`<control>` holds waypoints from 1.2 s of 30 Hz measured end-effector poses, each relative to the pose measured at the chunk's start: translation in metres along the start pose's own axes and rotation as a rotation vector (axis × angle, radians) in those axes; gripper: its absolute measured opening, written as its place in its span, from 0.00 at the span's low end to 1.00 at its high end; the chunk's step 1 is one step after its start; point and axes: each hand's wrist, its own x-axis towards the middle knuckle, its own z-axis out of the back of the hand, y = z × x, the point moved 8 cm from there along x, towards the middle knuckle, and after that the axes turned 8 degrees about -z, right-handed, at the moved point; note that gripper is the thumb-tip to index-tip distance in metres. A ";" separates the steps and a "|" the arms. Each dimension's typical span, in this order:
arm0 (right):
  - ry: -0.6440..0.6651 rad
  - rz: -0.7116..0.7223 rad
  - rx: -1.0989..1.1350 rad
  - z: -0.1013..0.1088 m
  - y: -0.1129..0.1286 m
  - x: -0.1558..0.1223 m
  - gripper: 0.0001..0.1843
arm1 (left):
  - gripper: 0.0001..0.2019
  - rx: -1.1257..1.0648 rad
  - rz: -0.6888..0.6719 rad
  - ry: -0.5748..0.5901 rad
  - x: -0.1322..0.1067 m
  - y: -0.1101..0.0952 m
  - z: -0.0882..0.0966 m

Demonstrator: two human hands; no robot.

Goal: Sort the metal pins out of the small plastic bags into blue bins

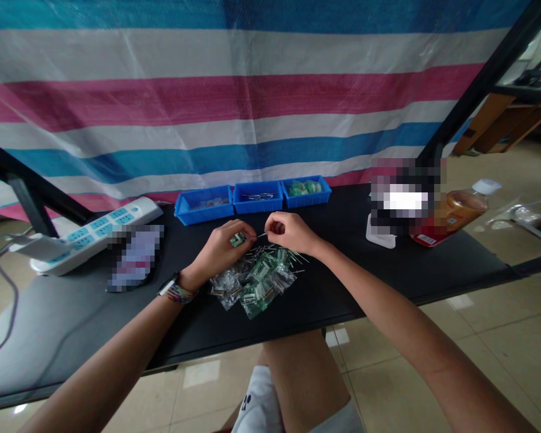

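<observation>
My left hand is closed round a small green block-shaped part held between thumb and fingers. My right hand pinches a thin metal pin whose tip points toward the green part. Both hands hover over a black table. Just below them lies a heap of small clear bags holding green parts and metal pins, with loose pins beside it.
Three blue bins stand in a row at the table's back edge. A white power strip lies at the left, a blurred flat object beside it. A bottle of amber liquid stands at the right. A striped tarp hangs behind.
</observation>
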 end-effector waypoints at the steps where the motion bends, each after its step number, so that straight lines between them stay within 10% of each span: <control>1: -0.013 -0.013 0.038 0.000 0.000 0.000 0.04 | 0.08 -0.003 -0.004 -0.009 0.000 -0.001 0.001; 36: -0.105 -0.058 0.377 -0.004 -0.013 0.005 0.20 | 0.12 -0.060 0.043 -0.156 -0.004 0.003 0.015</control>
